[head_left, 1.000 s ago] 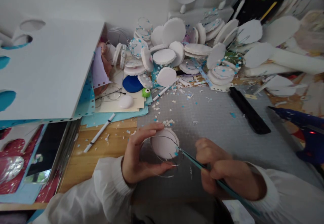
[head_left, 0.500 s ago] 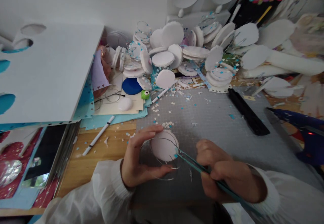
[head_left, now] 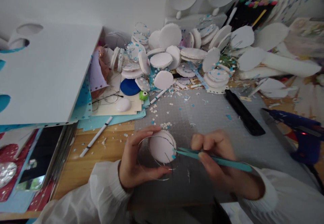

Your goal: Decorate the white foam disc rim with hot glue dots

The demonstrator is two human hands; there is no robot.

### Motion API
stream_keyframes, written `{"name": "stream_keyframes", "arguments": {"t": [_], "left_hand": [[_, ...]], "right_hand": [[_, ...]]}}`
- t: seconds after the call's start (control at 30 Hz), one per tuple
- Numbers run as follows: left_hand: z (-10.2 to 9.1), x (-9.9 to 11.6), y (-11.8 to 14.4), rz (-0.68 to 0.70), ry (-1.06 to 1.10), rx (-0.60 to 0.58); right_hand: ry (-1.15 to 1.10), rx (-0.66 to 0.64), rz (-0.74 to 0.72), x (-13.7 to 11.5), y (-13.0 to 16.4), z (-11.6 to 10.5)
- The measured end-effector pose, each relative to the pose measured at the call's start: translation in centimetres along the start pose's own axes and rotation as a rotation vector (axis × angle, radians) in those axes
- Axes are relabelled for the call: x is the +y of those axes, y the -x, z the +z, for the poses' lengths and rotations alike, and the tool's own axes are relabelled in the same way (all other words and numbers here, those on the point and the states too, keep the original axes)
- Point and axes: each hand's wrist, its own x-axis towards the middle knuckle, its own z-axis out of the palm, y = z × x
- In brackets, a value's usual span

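The left hand (head_left: 134, 163) curls around a clear round case (head_left: 155, 158) with a white disc (head_left: 161, 147) inside it, thumb below and fingers above, the grip closed on the rim. The case sits low over the grey mat (head_left: 215, 122), near the front edge of the desk (head_left: 101, 146); whether it touches the mat I cannot tell.

The right hand (head_left: 220, 163) pinches teal tweezers (head_left: 215, 158) between thumb and fingers, its grip shut on them. The tips point left and meet the right edge of the disc, where a small blue fleck shows; the motion blur makes it unclear whether the tips hold it.

Beyond the mat lies a heap of white discs (head_left: 177, 52), many in clear cases, with white and blue confetti scattered in front. A black bar (head_left: 241, 112) lies slantwise on the mat, a blue glue gun (head_left: 301, 129) to its right. On the left a white board (head_left: 48, 72) with round holes overhangs blue paper, spectacles (head_left: 106, 98), a green punch (head_left: 143, 95) and a white pen (head_left: 96, 137).
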Motion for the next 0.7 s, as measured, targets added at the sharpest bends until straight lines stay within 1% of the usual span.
{"name": "stream_keyframes", "arguments": {"t": [0.27,0.5,0.7], "left_hand": [[0.01,-0.2,0.04,-0.022,0.025,-0.015],[-0.04,0.1,-0.07,-0.04,0.017,-0.02],[-0.04,0.19,-0.2,-0.04,0.014,-0.028]], "right_hand": [[-0.111,0.071,0.13,0.76,-0.12,0.35],[-0.261,0.069,0.22,0.84,-0.28,0.37],[-0.249,0.068,0.2,0.72,-0.47,0.6]]}}
